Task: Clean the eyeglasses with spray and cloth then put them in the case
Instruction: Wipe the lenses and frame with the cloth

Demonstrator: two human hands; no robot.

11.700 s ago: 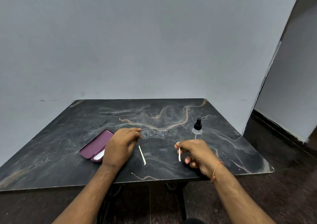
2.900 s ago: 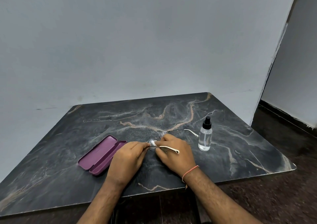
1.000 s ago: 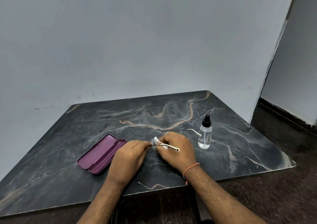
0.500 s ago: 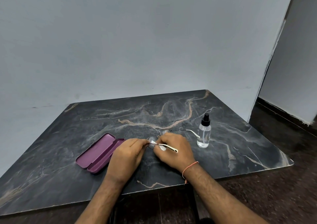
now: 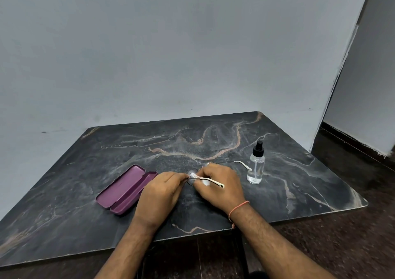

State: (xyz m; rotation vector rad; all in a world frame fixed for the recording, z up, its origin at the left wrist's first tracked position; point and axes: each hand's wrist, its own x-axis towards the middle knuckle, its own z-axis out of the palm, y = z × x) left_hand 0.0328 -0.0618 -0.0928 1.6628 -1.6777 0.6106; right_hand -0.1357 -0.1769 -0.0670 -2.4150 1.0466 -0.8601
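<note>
The thin wire-framed eyeglasses with cream temple tips [image 5: 210,180] are sitting right between the two hands, low over the table, and both hands are closing in on them. The left hand [image 5: 159,193] is pinching the near lens rim together with a small white cleaning cloth [image 5: 193,175], fingertips drawn tight. The right hand [image 5: 220,184] is curling over the frame from the other side, gripping it; one temple is lying across its knuckles, the other is sticking out beyond it toward the bottle.

These look light and springy, easily bent, and the lenses are likely slick and scratch-prone, so holding by the rim and bridge rather than the lens faces seems the wiser grip.

Just left of the left hand, the open maroon hard-shell glasses case [image 5: 127,189] is lying flat, waiting. To the right of the right hand, the clear spray bottle with a black pump top [image 5: 256,165] is standing upright, close beside the outstretched temple.

Everything is resting on the dark marble-patterned tabletop with tan veins [image 5: 85,193], polished and probably slippery. Beyond the hands a plain grey wall [image 5: 171,54] is rising; off to the right, a dark floor [image 5: 352,236] is opening into a doorway.
</note>
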